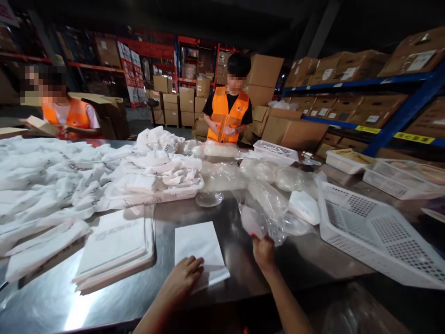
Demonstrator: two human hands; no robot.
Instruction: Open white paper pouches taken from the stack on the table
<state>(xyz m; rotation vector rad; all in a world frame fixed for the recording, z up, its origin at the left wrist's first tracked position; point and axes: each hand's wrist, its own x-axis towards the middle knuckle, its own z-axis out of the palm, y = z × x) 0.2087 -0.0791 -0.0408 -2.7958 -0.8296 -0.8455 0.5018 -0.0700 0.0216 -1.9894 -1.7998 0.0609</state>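
— Left hand (182, 277) flat, fingers spread on white packet (200, 250); long axis pointing away, lying on surface (225, 218).
— Right hand (263, 251) pinching clear plastic bag (269, 208); contents hard to make out.

Two people in orange vests (227, 113) work at the far side; three white perforated plastic baskets (368, 232) sit right; one flat white packet (200, 246) lies nearest.
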